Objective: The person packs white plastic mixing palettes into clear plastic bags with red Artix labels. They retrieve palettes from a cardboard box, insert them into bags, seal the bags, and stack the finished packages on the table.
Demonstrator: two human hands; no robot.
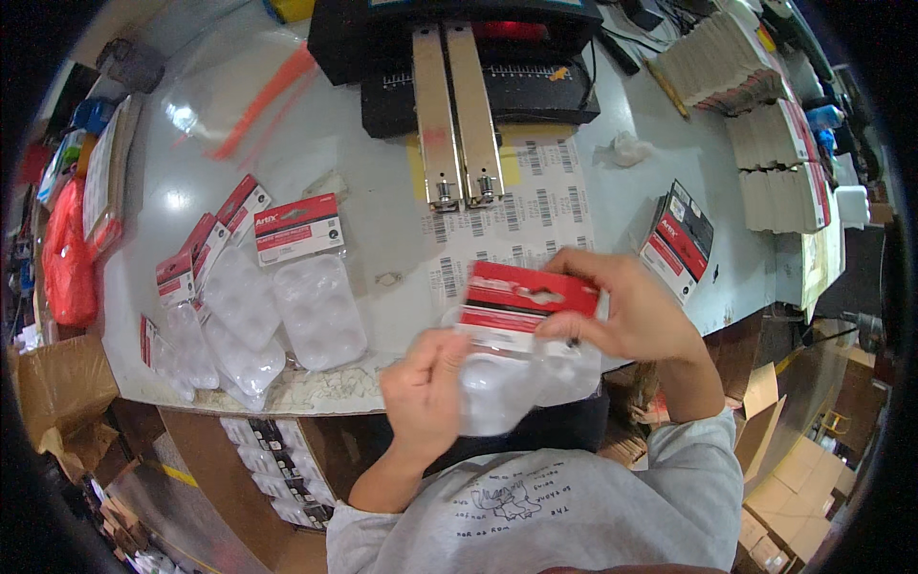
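Between my two hands is a clear plastic package (492,392) with a white tray inside and a red, black and white header card (512,297). My left hand (426,383) grips its left edge below the card, thumb on top. My right hand (631,311) pinches the card's right end between thumb and fingers. The package hangs over the table's front edge, above a sheet of barcode labels (535,215). Several similar packages with white palette-like trays (320,311) lie overlapped on the table to the left.
A black machine (459,62) with two metal rails stands at the back centre. Red-and-black header cards (677,244) lie in a small stack at right. Tall piles of cards (784,143) line the right edge. An orange-red bag (69,253) sits at far left, above a cardboard box (62,392).
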